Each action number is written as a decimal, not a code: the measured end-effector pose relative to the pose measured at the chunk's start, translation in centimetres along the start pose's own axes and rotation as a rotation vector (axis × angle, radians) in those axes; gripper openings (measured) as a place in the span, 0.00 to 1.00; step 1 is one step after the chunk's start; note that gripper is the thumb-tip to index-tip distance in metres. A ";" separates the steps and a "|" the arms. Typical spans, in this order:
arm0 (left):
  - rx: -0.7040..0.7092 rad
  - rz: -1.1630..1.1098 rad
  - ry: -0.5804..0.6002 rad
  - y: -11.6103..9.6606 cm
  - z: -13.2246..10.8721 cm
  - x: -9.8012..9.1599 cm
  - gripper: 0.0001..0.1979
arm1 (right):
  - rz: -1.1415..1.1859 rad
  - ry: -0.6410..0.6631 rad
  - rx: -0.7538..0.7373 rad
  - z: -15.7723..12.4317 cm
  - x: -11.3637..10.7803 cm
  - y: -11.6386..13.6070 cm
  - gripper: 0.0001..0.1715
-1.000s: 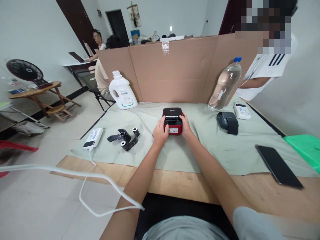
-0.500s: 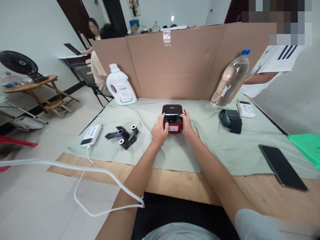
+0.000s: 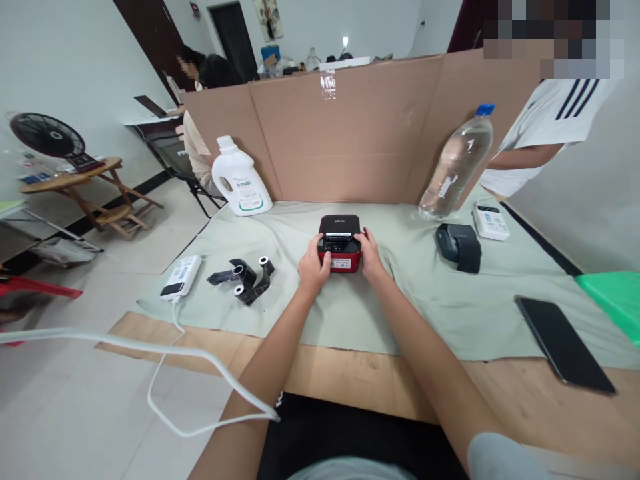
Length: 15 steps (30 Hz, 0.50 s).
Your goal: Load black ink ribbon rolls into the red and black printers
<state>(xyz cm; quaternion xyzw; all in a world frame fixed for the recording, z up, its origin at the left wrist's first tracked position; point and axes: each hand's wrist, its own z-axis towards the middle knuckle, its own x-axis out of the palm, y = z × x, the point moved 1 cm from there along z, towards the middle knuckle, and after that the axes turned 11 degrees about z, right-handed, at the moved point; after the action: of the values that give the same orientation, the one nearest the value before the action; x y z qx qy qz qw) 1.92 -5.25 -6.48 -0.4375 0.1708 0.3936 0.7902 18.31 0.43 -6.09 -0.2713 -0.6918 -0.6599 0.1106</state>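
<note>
Red-and-black printer (image 3: 340,223): seated upright on pale green cloth (image 3: 360,320), which covers most of the wooden counter (image 3: 370,370). White label on near face; light strip at top slot. L hand (image 3: 315,262): partly curled, gripping L side of printer, thumb on near face. R hand (image 3: 371,253): partly curled, pressed to R side, thumb at upper edge. Unit is held btwn both.

Surrounding items, all pos. ref. printer:

Black rolls (image 3: 247,275) w/ white cores: L side, near, partly unwound. White power bank (image 3: 187,270): farther L, w/ white cable (image 3: 175,308) plugged in. White detergent bottle (image 3: 247,187): rear L, handle to L. Cardboard panel (image 3: 345,140): directly behind, standing, w/ clear tape (image 3: 328,85) at top edge.

Clear plastic bottle (image 3: 453,177) w/ blue cap: rear R — apart from printer. Dark gray device (image 3: 467,248) w/ wide band: R side, approx. level; exact type unclear. Second power bank (image 3: 491,222): farther R. Smartphone (image 3: 565,343): front R, dark screen up. Co-worker's striped sleeve (image 3: 570,107): far rear R.
</note>
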 end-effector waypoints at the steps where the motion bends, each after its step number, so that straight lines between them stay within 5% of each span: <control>1: -0.004 -0.026 0.000 0.1 -0.1 0.1 0.27 | 0.001 0.000 0.023 -0.1 -0.1 0.2 0.48; 8: -0.246 -0.460 -0.042 1.0 2.5 0.5 0.23 | -0.064 0.042 0.093 -0.1 -0.9 1.5 0.41; 15: -0.691 -0.730 0.332 2.0 6.0 -0.1 0.30 | -0.130 0.087 0.154 1.2 -1.4 2.0 0.41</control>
<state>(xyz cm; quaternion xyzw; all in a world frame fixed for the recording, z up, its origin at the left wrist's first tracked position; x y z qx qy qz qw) -0.17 0.26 -4.21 -0.7600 -0.0094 0.0516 0.6478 20.77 1.20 -5.22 -0.1879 -0.7510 -0.6218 0.1181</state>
